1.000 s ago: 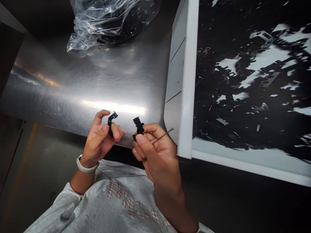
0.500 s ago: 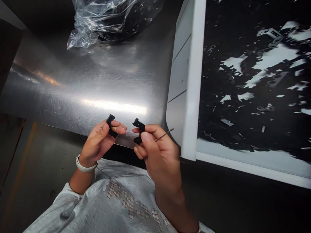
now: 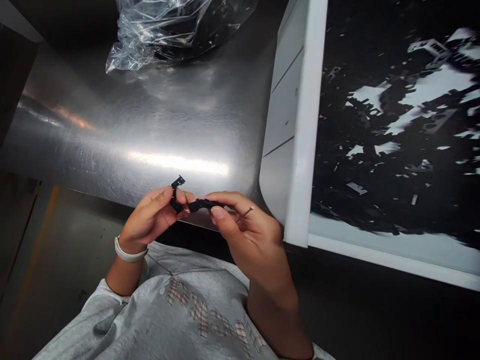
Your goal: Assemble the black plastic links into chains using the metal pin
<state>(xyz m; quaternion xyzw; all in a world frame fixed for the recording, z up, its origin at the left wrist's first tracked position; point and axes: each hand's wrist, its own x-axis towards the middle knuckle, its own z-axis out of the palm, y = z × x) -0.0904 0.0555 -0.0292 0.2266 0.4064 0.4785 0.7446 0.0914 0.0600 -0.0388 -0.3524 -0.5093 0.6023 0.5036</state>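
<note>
My left hand [image 3: 152, 215] pinches a small black bracket-like part [image 3: 176, 194] upright between thumb and fingers; small holes show at its top end. My right hand [image 3: 247, 230] grips a second black part [image 3: 202, 204], turned nearly level, its left end close to the first part and the left fingertips. Whether the two parts touch, I cannot tell. A thin rod-like tool [image 3: 245, 212] pokes out between the right thumb and fingers; its other end is hidden in the hand. Both hands are above the near edge of the metal table [image 3: 150, 125].
To the right stands a white tray [image 3: 304, 150] holding many loose black parts [image 3: 360, 200]. A clear plastic bag [image 3: 165, 35] with dark contents lies at the back of the table. My grey shirt [image 3: 180, 310] is below the hands.
My right hand has turned its black part from upright to nearly level and brought it leftward against or near the left fingers. My left hand keeps its part, shifted slightly.
</note>
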